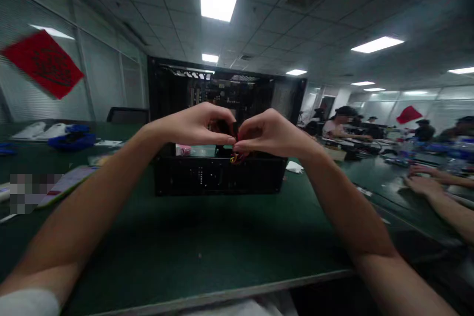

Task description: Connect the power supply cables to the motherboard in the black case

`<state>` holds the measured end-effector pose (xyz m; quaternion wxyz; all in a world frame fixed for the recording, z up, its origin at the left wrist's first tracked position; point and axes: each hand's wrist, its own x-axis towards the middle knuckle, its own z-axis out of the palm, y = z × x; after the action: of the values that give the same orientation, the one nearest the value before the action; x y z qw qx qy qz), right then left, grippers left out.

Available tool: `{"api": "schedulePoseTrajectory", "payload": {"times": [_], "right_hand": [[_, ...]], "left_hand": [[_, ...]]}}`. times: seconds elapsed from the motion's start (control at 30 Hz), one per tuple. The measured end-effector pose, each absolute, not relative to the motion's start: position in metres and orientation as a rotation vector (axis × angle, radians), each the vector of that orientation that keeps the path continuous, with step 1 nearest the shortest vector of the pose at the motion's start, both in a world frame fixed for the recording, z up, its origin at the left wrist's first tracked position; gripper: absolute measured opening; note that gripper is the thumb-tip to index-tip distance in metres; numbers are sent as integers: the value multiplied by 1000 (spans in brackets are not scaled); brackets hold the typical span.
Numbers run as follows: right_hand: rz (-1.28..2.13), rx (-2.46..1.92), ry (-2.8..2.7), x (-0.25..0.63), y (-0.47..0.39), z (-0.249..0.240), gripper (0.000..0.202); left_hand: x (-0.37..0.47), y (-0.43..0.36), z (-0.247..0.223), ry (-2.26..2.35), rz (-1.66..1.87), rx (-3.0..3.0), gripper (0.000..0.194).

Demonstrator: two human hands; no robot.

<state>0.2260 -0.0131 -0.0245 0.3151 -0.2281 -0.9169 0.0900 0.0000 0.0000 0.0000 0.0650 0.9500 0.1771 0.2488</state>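
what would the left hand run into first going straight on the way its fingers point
Probably the right hand: it lies directly ahead of the left hand, with coloured wires just below. Depth is unclear; the two may be touching.

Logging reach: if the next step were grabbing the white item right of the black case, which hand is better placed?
Likely the right hand: the white item lies near its wrist; the left hand is farther off.

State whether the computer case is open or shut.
Open: no panel covers most of the near side of the computer case, and a circuit board shows inside.
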Motion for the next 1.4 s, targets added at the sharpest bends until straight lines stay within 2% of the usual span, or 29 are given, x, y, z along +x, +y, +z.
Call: {"api": "schedulePoseTrajectory", "payload": {"times": [0.47, 0.73, 0.83, 1.13, 1.4], "right_hand": [[-116, -628, -2224, 222, -7, -30, 43], [81, -588, -2445, 226, -8, -27, 37], [50, -603, -2428, 225, -6, -28, 36], [-74, -630, -2396, 215, -7, -34, 28], [123, -614, -2497, 227, -8, -26, 36]], "left_hand": [[21, -5, -7, 803, 968, 2590, 17], [19, 12, -11, 793, 922, 2498, 17], [19, 14, -11, 800, 998, 2475, 20], [11, 18, -8, 710, 729, 2575, 15], [16, 9, -14, 776, 687, 2753, 22]]}}
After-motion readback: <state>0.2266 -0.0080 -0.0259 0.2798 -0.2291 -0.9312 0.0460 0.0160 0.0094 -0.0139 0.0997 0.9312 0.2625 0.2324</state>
